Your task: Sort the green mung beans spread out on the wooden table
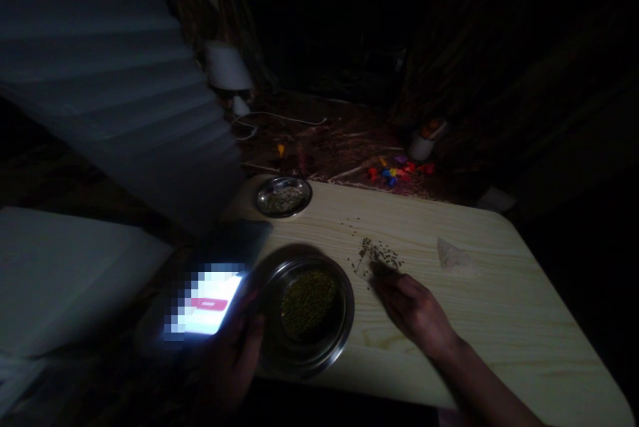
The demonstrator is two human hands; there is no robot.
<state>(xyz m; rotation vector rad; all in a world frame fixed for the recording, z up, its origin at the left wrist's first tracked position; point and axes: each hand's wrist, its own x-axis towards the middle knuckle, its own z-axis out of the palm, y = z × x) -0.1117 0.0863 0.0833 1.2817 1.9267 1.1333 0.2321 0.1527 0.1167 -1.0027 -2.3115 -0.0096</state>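
Note:
My left hand is wrapped round a phone with a lit screen, held at the left edge of a pale wooden table. My right hand lies on the table, its fingers stretched toward a small scatter of green grains. Between the hands stands a steel bowl holding green grains. A smaller steel dish with pale bits sits at the table's far left edge.
A crumpled clear wrapper lies right of the scattered grains. Beyond the table, on the dark floor, are coloured toy pieces, a white cup and a white cable. A pale cushion sits at left.

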